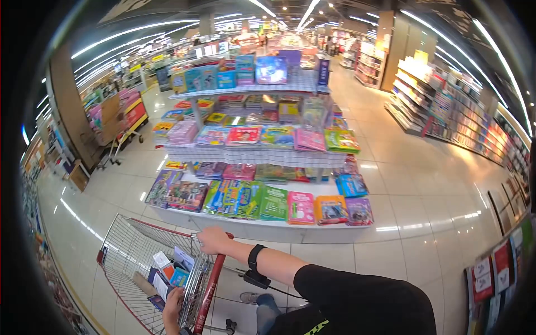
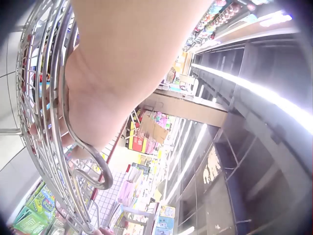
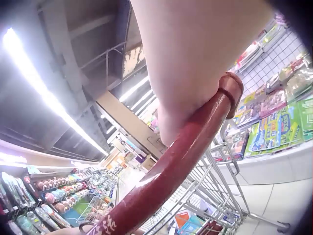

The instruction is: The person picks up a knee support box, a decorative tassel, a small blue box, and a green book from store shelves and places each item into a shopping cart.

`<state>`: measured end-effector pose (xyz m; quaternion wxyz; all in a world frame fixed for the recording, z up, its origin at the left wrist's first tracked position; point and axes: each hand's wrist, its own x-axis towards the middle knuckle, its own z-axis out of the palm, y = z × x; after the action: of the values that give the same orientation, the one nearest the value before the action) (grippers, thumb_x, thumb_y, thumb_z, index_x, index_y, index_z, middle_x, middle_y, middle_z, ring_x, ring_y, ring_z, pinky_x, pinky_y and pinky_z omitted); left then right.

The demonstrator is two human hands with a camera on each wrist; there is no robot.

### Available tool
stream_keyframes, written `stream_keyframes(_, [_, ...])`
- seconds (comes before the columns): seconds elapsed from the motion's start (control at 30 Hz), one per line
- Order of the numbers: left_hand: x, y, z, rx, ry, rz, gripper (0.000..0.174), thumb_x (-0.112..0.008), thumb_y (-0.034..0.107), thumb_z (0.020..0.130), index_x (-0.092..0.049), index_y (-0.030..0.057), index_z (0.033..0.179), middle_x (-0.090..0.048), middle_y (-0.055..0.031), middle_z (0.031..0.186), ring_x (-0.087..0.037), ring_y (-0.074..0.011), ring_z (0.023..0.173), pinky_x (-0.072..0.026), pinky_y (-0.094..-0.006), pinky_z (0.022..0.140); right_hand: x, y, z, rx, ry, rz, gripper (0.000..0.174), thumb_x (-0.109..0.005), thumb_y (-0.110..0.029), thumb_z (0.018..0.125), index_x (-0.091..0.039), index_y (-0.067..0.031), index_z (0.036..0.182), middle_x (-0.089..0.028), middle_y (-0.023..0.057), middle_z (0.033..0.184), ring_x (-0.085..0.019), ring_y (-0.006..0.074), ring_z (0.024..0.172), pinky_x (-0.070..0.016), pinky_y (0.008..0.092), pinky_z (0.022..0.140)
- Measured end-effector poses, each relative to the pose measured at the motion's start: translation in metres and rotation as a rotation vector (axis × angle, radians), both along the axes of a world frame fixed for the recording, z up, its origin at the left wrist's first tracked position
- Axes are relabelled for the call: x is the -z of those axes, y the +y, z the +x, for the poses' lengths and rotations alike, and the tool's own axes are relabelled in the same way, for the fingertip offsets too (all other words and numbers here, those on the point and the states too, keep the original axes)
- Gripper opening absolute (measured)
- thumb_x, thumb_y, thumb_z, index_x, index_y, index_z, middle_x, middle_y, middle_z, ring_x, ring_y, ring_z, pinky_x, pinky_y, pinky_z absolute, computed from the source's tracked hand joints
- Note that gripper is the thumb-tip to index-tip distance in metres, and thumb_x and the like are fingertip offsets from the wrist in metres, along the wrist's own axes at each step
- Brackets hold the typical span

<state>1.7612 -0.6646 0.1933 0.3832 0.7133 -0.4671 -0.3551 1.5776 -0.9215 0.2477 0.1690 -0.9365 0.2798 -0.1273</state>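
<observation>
A wire shopping cart (image 1: pixel 129 279) with a red handle (image 1: pixel 209 294) stands in front of me at the lower left. My right hand (image 1: pixel 213 240) grips the far end of that handle; in the right wrist view its fingers are mostly hidden behind the red bar (image 3: pixel 171 169). The left hand (image 1: pixel 173 304) holds the wire rim on the cart's near side. Through the bars (image 2: pixel 55 112) in the left wrist view, some of its fingers show. Close by it in the basket lie a blue book (image 1: pixel 178 277), a white-and-orange item (image 1: pixel 163 263) and a long brownish item (image 1: pixel 144 284).
A tiered display stand (image 1: pixel 245 153) full of books and magazines is just ahead of the cart. Tall shelves (image 1: pixel 441 106) line the right, with a low rack (image 1: pixel 497 279) nearer. A loaded trolley (image 1: pixel 120 128) stands at the left by a pillar (image 1: pixel 71 106). Tiled floor (image 1: pixel 324 268) lies between.
</observation>
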Motion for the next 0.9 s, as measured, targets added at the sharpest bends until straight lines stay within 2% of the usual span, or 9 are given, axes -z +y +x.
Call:
stream_keyframes(0.07, [-0.014, 0.011, -0.026, -0.141, 0.500, 0.036, 0.030, -0.045, 0.025, 0.090, -0.058, -0.0006, 0.096, -0.058, -0.0022, 0.079, -0.051, -0.0093, 0.068, -0.0398, -0.0238, 0.063, -0.009, 0.020, -0.028, 0.038, -0.009, 0.045, 0.032, -0.060, -0.032, 0.069, -0.063, -0.0033, 0.082, -0.062, 0.0182, 0.076, -0.061, 0.0358, 0.076, -0.0479, 0.0463, 0.068])
stream_keyframes(0.23, [0.009, 0.033, -0.050, -0.030, 0.584, 0.142, 0.033, -0.047, 0.029, 0.089, -0.057, -0.0013, 0.097, -0.059, -0.0052, 0.081, -0.054, -0.0129, 0.070, -0.0417, -0.0257, 0.066, -0.012, 0.064, -0.093, 0.153, -0.022, 0.095, 0.038, -0.058, -0.038, 0.072, -0.063, -0.0027, 0.083, -0.061, 0.0198, 0.083, -0.059, 0.0359, 0.081, -0.0474, 0.0457, 0.071])
stream_keyframes(0.33, [0.028, 0.051, -0.066, 0.080, 0.477, 0.080, 0.035, -0.046, 0.031, 0.089, -0.058, -0.0006, 0.098, -0.059, -0.0037, 0.081, -0.054, -0.0132, 0.073, -0.0415, -0.0259, 0.068, -0.014, 0.094, -0.127, 0.174, -0.009, 0.119, 0.042, -0.056, -0.042, 0.073, -0.063, -0.0021, 0.084, -0.061, 0.0197, 0.085, -0.059, 0.0362, 0.082, -0.0472, 0.0452, 0.072])
stream_keyframes(0.37, [-0.012, 0.060, -0.094, 0.170, 0.269, 0.089, 0.036, -0.044, 0.031, 0.089, -0.059, -0.0006, 0.098, -0.059, -0.0037, 0.082, -0.053, -0.0130, 0.074, -0.0412, -0.0258, 0.068, -0.014, 0.107, -0.143, 0.187, 0.001, 0.145, 0.044, -0.056, -0.044, 0.073, -0.063, -0.0017, 0.085, -0.061, 0.0194, 0.087, -0.059, 0.0363, 0.083, -0.0470, 0.0452, 0.073])
stream_keyframes(0.4, [0.005, 0.065, -0.093, 0.262, 0.084, -0.009, 0.037, -0.044, 0.031, 0.089, -0.059, -0.0020, 0.099, -0.059, -0.0051, 0.083, -0.054, -0.0138, 0.075, -0.0415, -0.0262, 0.070, -0.015, 0.121, -0.157, 0.186, -0.001, 0.142, 0.044, -0.056, -0.044, 0.073, -0.063, -0.0017, 0.085, -0.061, 0.0194, 0.087, -0.059, 0.0363, 0.083, -0.0470, 0.0452, 0.073])
stream_keyframes(0.5, [0.017, 0.083, -0.114, 0.255, 0.191, 0.004, 0.037, -0.044, 0.029, 0.089, -0.059, -0.0037, 0.099, -0.059, -0.0069, 0.085, -0.055, -0.0149, 0.077, -0.0436, -0.0271, 0.071, -0.020, 0.153, -0.192, 0.271, 0.017, 0.093, 0.047, -0.055, -0.047, 0.074, -0.063, -0.0019, 0.085, -0.061, 0.0186, 0.084, -0.059, 0.0360, 0.082, -0.0467, 0.0452, 0.073])
stream_keyframes(0.57, [-0.025, 0.102, -0.154, 0.266, 0.301, 0.050, 0.035, -0.043, 0.026, 0.089, -0.059, -0.0044, 0.099, -0.059, -0.0085, 0.087, -0.056, -0.0158, 0.079, -0.0458, -0.0277, 0.071, -0.007, 0.171, -0.217, 0.342, 0.073, 0.111, 0.050, -0.055, -0.050, 0.074, -0.063, -0.0025, 0.086, -0.061, 0.0183, 0.081, -0.059, 0.0359, 0.081, -0.0468, 0.0446, 0.073])
stream_keyframes(0.7, [-0.005, 0.125, -0.175, 0.416, 0.182, 0.037, 0.033, -0.042, 0.024, 0.090, -0.058, -0.0040, 0.099, -0.059, -0.0086, 0.090, -0.056, -0.0155, 0.079, -0.0471, -0.0276, 0.069, -0.010, 0.221, -0.261, 0.391, 0.049, 0.069, 0.051, -0.054, -0.052, 0.074, -0.064, -0.0034, 0.086, -0.062, 0.0186, 0.078, -0.060, 0.0360, 0.078, -0.0472, 0.0441, 0.072])
stream_keyframes(0.9, [-0.004, 0.163, -0.214, 0.562, 0.034, -0.026, 0.033, -0.043, 0.026, 0.088, -0.058, -0.0018, 0.099, -0.059, -0.0105, 0.091, -0.054, -0.0178, 0.089, -0.0419, -0.0290, 0.081, -0.022, 0.295, -0.316, 0.519, 0.044, 0.118, 0.051, -0.052, -0.051, 0.075, -0.064, -0.0021, 0.080, -0.061, 0.0195, 0.073, -0.060, 0.0361, 0.072, -0.0472, 0.0446, 0.067])
